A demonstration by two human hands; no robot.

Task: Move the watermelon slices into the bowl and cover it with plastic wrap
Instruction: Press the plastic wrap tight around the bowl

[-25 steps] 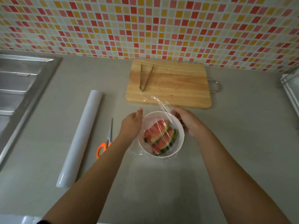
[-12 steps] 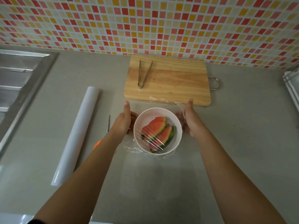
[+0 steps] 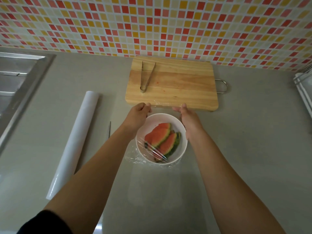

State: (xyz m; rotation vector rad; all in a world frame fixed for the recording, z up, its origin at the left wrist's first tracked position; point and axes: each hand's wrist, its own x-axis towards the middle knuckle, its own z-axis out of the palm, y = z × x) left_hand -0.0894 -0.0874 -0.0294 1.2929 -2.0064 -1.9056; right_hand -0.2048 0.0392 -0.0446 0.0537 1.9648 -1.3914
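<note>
Watermelon slices (image 3: 162, 141) all in the white bowl (image 3: 179, 153), which sits on the tabletop (image 3: 253, 132) just near-side of both hands, between the forearms. Transfer step looks done. Plastic wrap (image 3: 135, 158) is over the bowl mouth, creased across the near side, with loose film bunched on the tabletop below the left wrist. Its far edge lies on the near lip of the cutting board (image 3: 177, 85), just beyond the fingertips. Left to do, as judged: pull the film taut and tuck it down around the rim.

Left hand (image 3: 137, 114) is at the bowl's far-left rim, fingers curled in, apparently pinching the film edge. Right hand (image 3: 187, 117) is at the far-right rim, thumb and fingers closed on the film too; the exact contact is hard to see. Both arms are stretched forward.

Tongs (image 3: 146, 76) lie on the board beyond the left hand. Wrap roll (image 3: 76, 137) is well left of the left arm.
</note>
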